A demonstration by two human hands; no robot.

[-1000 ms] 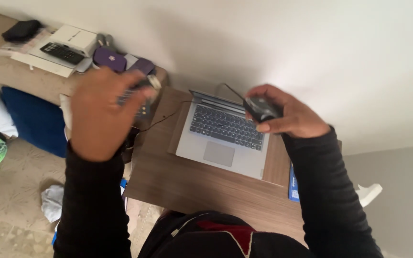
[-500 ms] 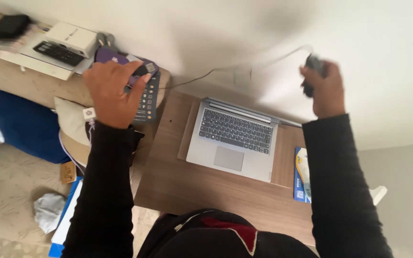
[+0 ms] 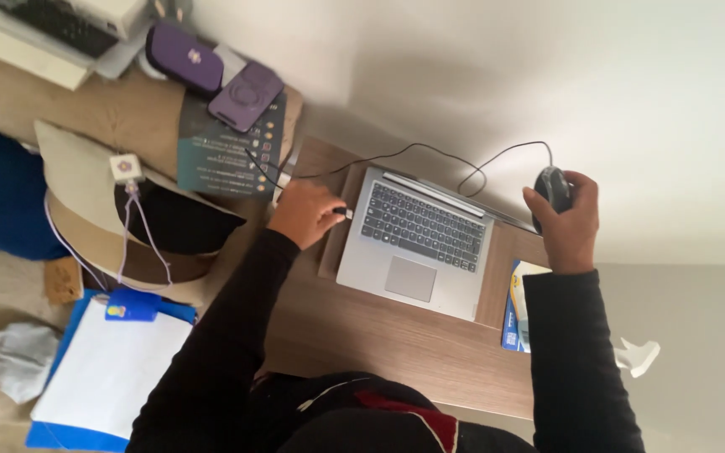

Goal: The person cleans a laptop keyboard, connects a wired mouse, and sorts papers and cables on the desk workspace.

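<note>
At laptop [image 3: 417, 243] left side, left hand [image 3: 305, 212] pinches plug [image 3: 341, 213]; right hand [image 3: 565, 220] grips mouse [image 3: 552, 188]. Pls push plug in straight, no force.

Mouse [image 3: 552, 186]: small, dark, rounded, corded. Held off the counter [image 3: 362, 323] past the far right corner of the laptop [image 3: 417, 243], upper part showing above the fingers. Its thin black cable [image 3: 430, 155] runs left in loose curves and a loop behind the laptop. Plug [image 3: 341, 212]: small, light-tipped end of the cable, pinched level at the laptop's left edge, tip pointing at the side.
</note>
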